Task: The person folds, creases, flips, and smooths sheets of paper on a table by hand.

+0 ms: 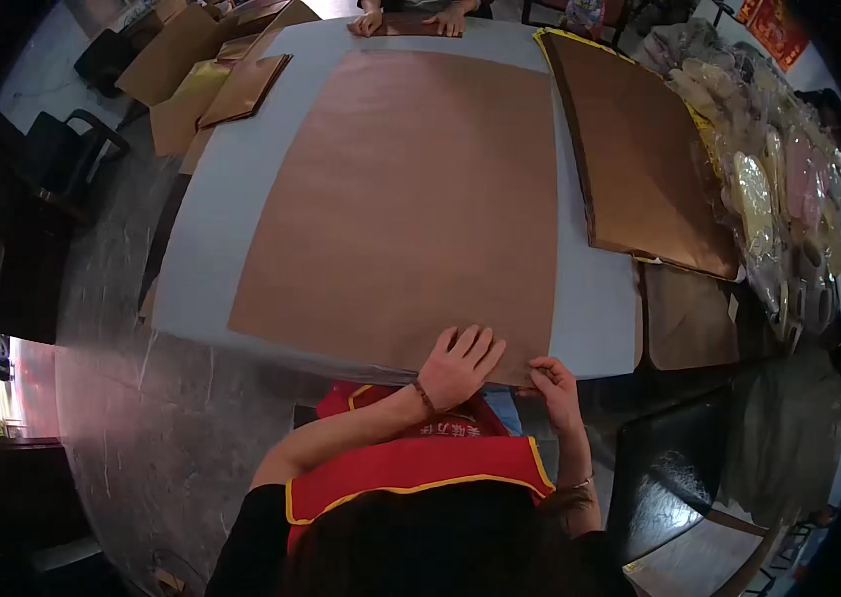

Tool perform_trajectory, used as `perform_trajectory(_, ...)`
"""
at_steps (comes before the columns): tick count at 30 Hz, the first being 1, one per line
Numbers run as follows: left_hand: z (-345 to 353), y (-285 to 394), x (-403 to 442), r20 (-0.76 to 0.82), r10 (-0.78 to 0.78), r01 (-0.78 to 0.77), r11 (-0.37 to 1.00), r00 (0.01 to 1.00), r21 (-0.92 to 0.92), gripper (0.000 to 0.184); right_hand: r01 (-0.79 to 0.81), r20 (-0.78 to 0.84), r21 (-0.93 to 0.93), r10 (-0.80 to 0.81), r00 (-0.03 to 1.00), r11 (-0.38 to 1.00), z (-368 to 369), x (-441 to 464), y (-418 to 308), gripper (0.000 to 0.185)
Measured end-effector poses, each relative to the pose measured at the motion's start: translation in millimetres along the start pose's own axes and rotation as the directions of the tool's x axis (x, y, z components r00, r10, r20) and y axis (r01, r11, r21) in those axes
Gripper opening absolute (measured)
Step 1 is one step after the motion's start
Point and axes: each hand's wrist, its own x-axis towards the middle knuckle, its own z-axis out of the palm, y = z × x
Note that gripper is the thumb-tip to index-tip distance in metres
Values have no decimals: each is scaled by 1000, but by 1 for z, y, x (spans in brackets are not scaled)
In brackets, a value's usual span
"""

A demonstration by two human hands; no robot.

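1 brown sheet (411, 199) lies flat on the counter (216, 234). On my feed, I judge that uneven pressure or a sideways pull at 1 corner could crease or skew it. My left hand (460, 366) is open, fingers slightly spread, palm down near the sheet's near edge. My right hand (557, 391) appears to pinch the near right corner.
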Motion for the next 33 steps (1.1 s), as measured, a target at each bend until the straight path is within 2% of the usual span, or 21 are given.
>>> perform_trajectory(3,1,3,1,-1,-12,12,1000,1000,12,41,-13,-29,-62,11,1000,998,1,-1,-2,16)
perform_trajectory(7,2,5,1,40,-28,27,999,999,24,40,18,1,-39,-18,1000,999,8,-1,-8,16)
perform_trajectory(9,6,4,-1,41,-26,24,999,999,38,39,-7,-62,-31,5,998,999,7,-1,-5,17)
perform_trajectory(16,9,4,-6,37,-30,28,998,999,53,39,-27,-43,-41,25,999,999,7,0,-8,17)
perform_trajectory(19,9,4,-6,34,-34,33,998,999,51,39,-30,-41,-59,28,999,998,9,-6,-17,19)
perform_trajectory(21,9,3,-6,43,-35,33,999,998,31,37,-8,-26,38,9,1000,999,10,-11,-24,30)
perform_trajectory(22,9,3,-6,43,-37,36,999,998,29,37,-11,-27,36,12,1000,999,8,-11,-24,30)
perform_trajectory(23,10,2,-6,26,-40,39,999,999,16,37,115,-51,-217,-129,990,969,5,-11,-24,38)
perform_trajectory(24,9,2,-6,10,-39,39,999,999,0,36,220,-43,-458,-268,962,861,4,-13,-25,46)
perform_trajectory(25,9,3,-5,12,-33,33,999,999,-15,36,210,-57,-461,-265,963,862,5,-16,-29,46)
perform_trajectory(27,7,2,-3,26,-41,42,999,999,-4,35,274,38,-795,-405,913,542,13,-13,-45,53)
perform_trajectory(28,6,2,-3,7,-37,37,999,999,7,35,256,18,-800,-405,914,543,14,-11,-46,53)
perform_trajectory(30,7,1,-3,1,-29,29,1000,1000,-3,35,401,153,-791,-484,862,463,13,-2,-43,47)
perform_trajectory(31,6,0,-2,-5,-31,31,1000,1000,2,35,392,140,-795,-487,862,464,13,3,-44,47)
perform_trajectory(33,3,-1,-1,3,-26,26,999,1000,-21,34,449,314,-882,-533,786,143,13,10,-46,37)
